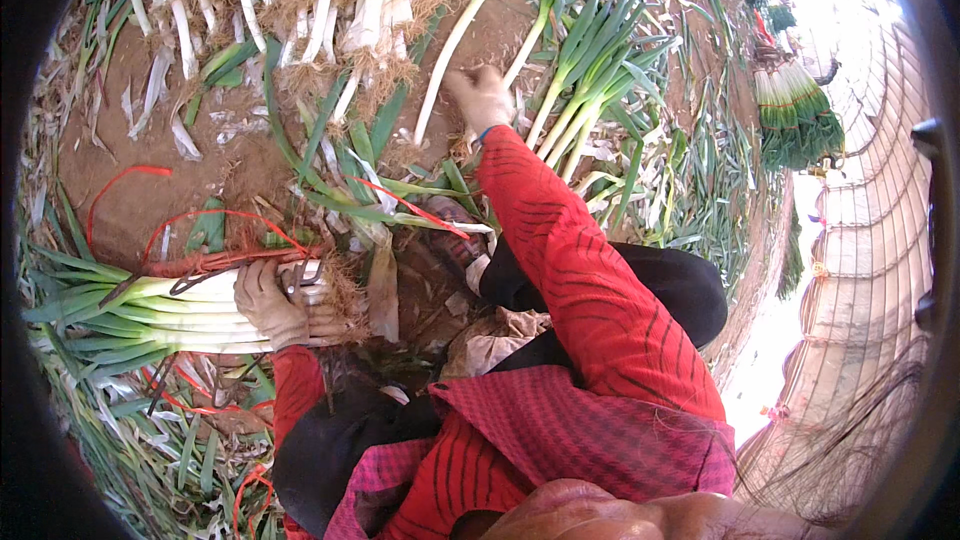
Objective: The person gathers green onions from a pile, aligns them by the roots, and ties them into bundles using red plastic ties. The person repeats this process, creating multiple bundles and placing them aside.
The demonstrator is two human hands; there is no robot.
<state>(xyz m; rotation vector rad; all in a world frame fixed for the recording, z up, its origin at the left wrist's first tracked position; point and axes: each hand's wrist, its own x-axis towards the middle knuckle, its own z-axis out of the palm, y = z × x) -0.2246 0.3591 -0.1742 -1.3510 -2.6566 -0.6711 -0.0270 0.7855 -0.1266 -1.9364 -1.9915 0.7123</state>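
My left hand (271, 304) lies over the white stalks of a bundle of long green onions (180, 311), its fingers curled on them. The bundle's leaves point left and its roots point right. It lies by a dark metal frame (202, 275) with red ties along it. My right hand (484, 101) reaches forward to the ground between a single peeled onion stalk (450, 52) and another onion (531, 37). The lower end of that second onion meets the hand; a firm grip on it is not clear. A few peeled onions (577, 105) lie just right of the hand.
Unpeeled onions with roots (322, 0) are heaped at the far left. Red plastic ties (409, 206) and leaf scraps (675, 142) litter the soil. Tied onion bundles (799, 109) lie at right, beside a corded covering (862, 255). My shoe (454, 229) is between my hands.
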